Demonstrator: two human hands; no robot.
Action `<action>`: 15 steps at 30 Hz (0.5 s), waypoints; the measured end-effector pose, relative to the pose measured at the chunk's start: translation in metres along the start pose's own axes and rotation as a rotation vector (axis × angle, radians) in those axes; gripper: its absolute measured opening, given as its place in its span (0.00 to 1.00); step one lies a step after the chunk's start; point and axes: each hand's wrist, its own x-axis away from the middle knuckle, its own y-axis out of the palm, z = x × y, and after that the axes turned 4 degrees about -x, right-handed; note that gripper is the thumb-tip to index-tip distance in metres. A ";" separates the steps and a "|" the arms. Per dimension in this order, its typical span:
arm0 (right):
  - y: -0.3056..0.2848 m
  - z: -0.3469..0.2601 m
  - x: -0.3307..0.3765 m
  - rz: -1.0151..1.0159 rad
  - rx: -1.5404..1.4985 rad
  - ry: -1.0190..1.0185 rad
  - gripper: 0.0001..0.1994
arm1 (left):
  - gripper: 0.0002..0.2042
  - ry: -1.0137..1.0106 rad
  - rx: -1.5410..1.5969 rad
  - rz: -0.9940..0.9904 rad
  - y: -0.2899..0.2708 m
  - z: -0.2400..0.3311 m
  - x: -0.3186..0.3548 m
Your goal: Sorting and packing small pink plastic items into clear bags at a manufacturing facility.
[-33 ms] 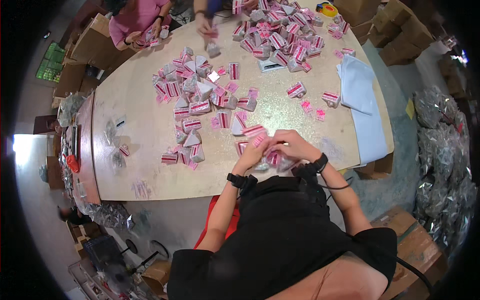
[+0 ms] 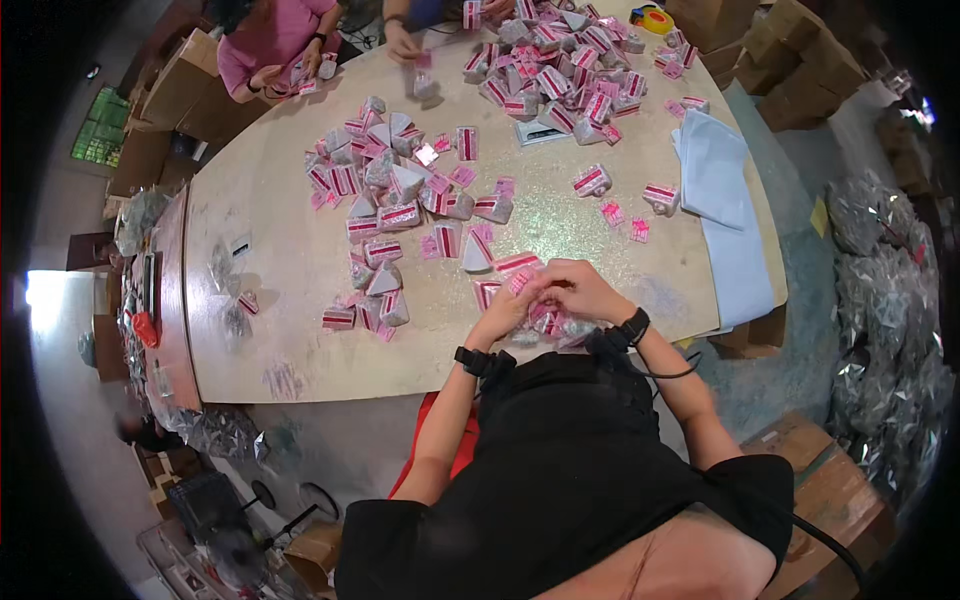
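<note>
Left hand (image 2: 504, 314), right hand (image 2: 590, 292) both grasping pink packaging (image 2: 546, 320), piece count unclear. On desk (image 2: 290, 340): two big packet heaps (image 2: 404, 182), one yellow tape roll (image 2: 664, 20).

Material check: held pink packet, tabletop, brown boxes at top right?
Held pink packet: probably printed plastic film, glossy by its glints; partly covered, so unsure.
Tabletop: likely wood or laminate, slightly glossy; pale tan, reflecting light.
Brown boxes: apparently matt cardboard, from their flat, shineless sides.

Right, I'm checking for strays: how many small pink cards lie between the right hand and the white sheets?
2: the left card, beyond the right hand; the right card, nearer the white sheets. None looks hidden.
</note>
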 end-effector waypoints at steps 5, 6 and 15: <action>0.017 0.021 -0.001 0.139 0.102 -0.096 0.05 | 0.13 -0.082 0.528 -0.139 0.000 -0.001 -0.012; 0.015 0.030 0.000 0.218 0.147 -0.100 0.07 | 0.13 -0.101 0.523 -0.106 0.001 -0.004 -0.013; -0.080 0.187 0.026 0.601 1.010 0.521 0.13 | 0.11 -0.257 0.462 0.090 0.006 -0.035 -0.017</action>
